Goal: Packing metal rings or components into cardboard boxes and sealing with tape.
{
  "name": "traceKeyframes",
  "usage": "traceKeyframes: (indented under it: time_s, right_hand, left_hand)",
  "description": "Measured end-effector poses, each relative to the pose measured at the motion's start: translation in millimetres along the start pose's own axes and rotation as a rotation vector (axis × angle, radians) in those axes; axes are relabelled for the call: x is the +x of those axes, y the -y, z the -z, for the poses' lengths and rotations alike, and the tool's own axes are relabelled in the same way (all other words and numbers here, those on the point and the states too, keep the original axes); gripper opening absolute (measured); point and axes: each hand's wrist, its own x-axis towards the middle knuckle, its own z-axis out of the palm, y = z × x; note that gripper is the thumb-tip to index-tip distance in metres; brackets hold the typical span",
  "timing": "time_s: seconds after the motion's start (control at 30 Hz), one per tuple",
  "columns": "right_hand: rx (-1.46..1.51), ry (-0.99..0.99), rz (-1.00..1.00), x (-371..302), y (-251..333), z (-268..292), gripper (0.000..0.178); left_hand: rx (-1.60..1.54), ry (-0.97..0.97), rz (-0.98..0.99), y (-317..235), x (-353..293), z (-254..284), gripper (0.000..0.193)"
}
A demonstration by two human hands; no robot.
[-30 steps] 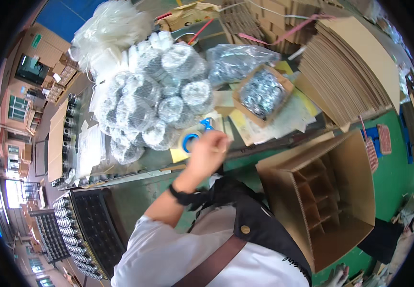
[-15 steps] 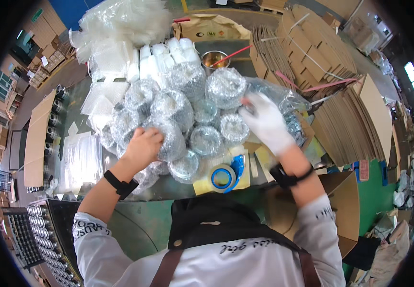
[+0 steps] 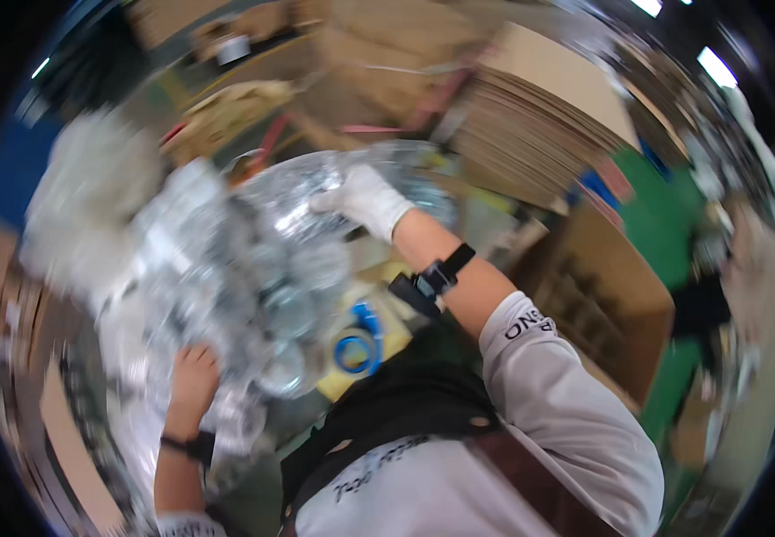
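My right hand [image 3: 371,200], in a white glove, is closed on the edge of a shiny bubble-wrapped bundle [image 3: 287,183] at the far side of the table. My bare left hand [image 3: 195,374] lies over the near-left part of a heap of bubble-wrapped round pieces [image 3: 266,268], its fingers curled; what they hold, if anything, is blurred. Between my hands, closer to me, a tape dispenser [image 3: 358,349] with a blue frame and a roll of tape rests on a yellow sheet [image 3: 396,327].
Clear plastic bags [image 3: 92,197] are piled at the far left. Flattened cardboard stacks [image 3: 530,125] stand at the far right. An open carton [image 3: 598,300] with dark dividers sits to my right, beside green floor [image 3: 656,233]. A metal bowl [image 3: 246,168] shows partly behind the bundle.
My view has turned to the right and blurred. My right hand has gone from hovering beside the heap to a shiny wrapped bundle; my left hand remains at the heap.
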Motion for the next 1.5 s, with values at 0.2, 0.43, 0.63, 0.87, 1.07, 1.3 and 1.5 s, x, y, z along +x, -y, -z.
traceKeyframes:
  time_s: [0.2, 0.43, 0.63, 0.87, 1.07, 1.3, 1.5]
  right_hand:
    - [0.592, -0.288, -0.182, -254.9, -17.6, 234.2, 0.037]
    - [0.778, -0.676, -0.418, -311.9, -195.9, 328.0, 0.033]
    - [-0.723, -0.513, -0.576, -255.1, -367.1, 270.4, 0.035]
    - [-0.381, -0.299, -0.585, -267.3, -357.9, 339.2, 0.041]
    - [0.067, -0.637, -0.402, -373.9, -259.9, 435.8, 0.032]
    - [0.69, -0.789, -0.184, -469.9, -128.8, 430.4, 0.039]
    - [1.376, -0.43, -0.112, -484.0, -174.0, 413.4, 0.041]
  left_hand:
    - [-0.38, 0.001, 0.082, -24.5, 17.6, 109.5, 0.054]
    - [-1.208, -0.073, 0.627, -140.2, 156.3, 205.3, 0.059]
    - [-0.795, -0.014, -0.485, -314.1, 373.2, 259.0, 0.052]
    - [-0.159, 0.406, -0.707, -513.4, 501.3, 171.0, 0.028]
    - [-0.003, 0.423, -0.648, -571.2, 518.7, 23.0, 0.015]
    - [-0.458, 0.936, -0.7, -533.6, 504.7, 69.0, 0.034]
    - [-1.461, 0.49, -0.594, -370.4, 419.6, 217.5, 0.033]
